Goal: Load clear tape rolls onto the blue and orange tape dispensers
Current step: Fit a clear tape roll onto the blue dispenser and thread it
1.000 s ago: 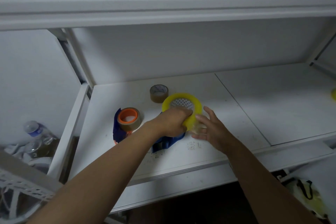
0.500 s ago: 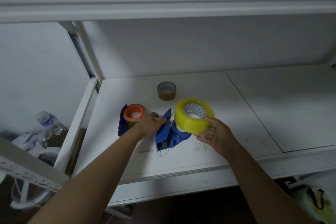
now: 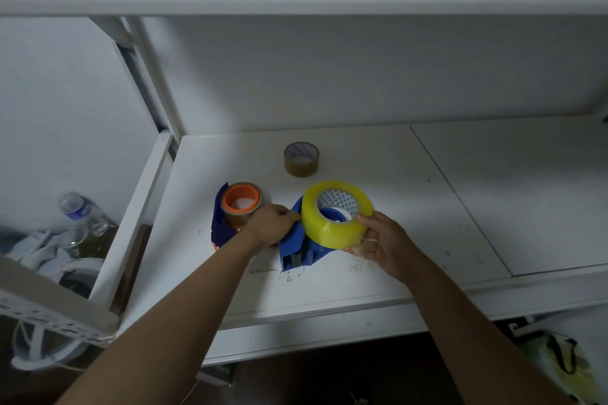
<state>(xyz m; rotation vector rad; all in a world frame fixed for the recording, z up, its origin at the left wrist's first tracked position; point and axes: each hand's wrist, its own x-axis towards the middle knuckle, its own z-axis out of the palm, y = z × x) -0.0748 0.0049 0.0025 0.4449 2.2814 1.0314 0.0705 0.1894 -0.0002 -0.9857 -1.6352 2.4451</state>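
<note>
The right hand [image 3: 378, 240] grips the yellowish tape roll [image 3: 335, 214], fingers curled round its outer wall, tilted over the hub of the blue dispenser [image 3: 296, 246], which the left hand [image 3: 271, 223] pinches steady on the shelf [image 3: 394, 207]. I'd level the roll so its core slides squarely onto the hub. The core carries a triangle pattern, but no writing is legible.
</note>
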